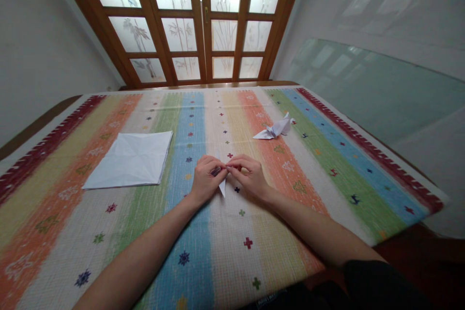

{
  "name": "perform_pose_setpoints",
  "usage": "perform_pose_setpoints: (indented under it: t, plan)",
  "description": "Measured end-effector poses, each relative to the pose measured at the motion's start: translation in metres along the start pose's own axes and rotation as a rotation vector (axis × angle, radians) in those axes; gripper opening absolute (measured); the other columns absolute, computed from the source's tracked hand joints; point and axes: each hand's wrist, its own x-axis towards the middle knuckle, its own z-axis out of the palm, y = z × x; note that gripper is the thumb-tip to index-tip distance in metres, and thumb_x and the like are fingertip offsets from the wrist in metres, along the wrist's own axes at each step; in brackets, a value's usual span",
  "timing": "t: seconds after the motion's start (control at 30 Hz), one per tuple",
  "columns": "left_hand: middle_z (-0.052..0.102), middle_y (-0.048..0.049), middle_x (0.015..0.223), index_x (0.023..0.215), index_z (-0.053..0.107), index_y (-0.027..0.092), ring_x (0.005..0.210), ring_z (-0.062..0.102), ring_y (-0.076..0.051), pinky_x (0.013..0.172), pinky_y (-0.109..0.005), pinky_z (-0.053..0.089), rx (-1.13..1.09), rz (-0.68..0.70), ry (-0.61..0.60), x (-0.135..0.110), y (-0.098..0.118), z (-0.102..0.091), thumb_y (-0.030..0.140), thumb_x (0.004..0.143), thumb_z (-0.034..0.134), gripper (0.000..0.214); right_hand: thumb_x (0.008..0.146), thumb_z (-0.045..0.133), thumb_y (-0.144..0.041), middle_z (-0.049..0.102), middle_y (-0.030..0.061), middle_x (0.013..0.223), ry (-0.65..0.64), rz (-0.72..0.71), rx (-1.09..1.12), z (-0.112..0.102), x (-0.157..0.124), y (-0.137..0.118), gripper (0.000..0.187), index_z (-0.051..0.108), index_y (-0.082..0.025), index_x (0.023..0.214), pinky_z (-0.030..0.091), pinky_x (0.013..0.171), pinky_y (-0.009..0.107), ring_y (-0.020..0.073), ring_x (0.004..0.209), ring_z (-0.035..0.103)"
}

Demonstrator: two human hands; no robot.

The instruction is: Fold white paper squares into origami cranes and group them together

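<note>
My left hand and my right hand meet at the middle of the table, fingers pinched together on a small folded piece of white paper. Only a pointed tip of that paper shows below the fingers; the rest is hidden by them. A finished white paper crane lies on the cloth beyond my right hand. A stack of creased white square sheets rests to the left of my left hand.
The table wears a striped cloth in many colours with small motifs. Its right edge and near edge drop to a dark floor. Wooden doors with frosted glass stand behind the far edge.
</note>
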Motion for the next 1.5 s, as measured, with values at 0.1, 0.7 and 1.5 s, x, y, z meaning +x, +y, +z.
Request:
perform_pose_setpoints:
  t: [0.1, 0.7, 1.5]
  plan:
    - [0.065, -0.0008, 0.073, 0.073, 0.063, 0.019, 0.075, 0.059, -0.016, 0.074, -0.031, 0.044, -0.03, -0.065, 0.004, -0.001, 0.002, 0.0, 0.021, 0.076, 0.068, 0.007, 0.085, 0.061, -0.021, 0.067, 0.0033, 0.079, 0.006, 0.035, -0.026, -0.001, 0.001, -0.003, 0.009, 0.068, -0.02, 0.079, 0.049, 0.065, 0.027, 0.0145, 0.073, 0.061]
    - [0.067, -0.0045, 0.09, 0.094, 0.061, 0.018, 0.081, 0.063, -0.017, 0.08, -0.034, 0.049, -0.344, -0.395, -0.121, 0.002, -0.009, -0.001, 0.026, 0.07, 0.073, 0.028, 0.078, 0.06, -0.031, 0.07, 0.0061, 0.089, 0.013, 0.421, 0.17, -0.008, 0.008, 0.014, 0.019, 0.066, -0.019, 0.092, 0.052, 0.066, 0.03, 0.0158, 0.073, 0.063]
    - [0.068, -0.0038, 0.085, 0.087, 0.064, 0.017, 0.079, 0.065, -0.015, 0.078, -0.03, 0.053, -0.414, -0.416, 0.319, 0.005, -0.012, -0.003, 0.029, 0.073, 0.071, 0.02, 0.077, 0.067, -0.036, 0.06, -0.0017, 0.054, -0.305, 0.807, 0.399, -0.006, 0.01, 0.009, 0.023, 0.063, -0.016, 0.068, 0.045, 0.044, 0.018, 0.0079, 0.046, 0.055]
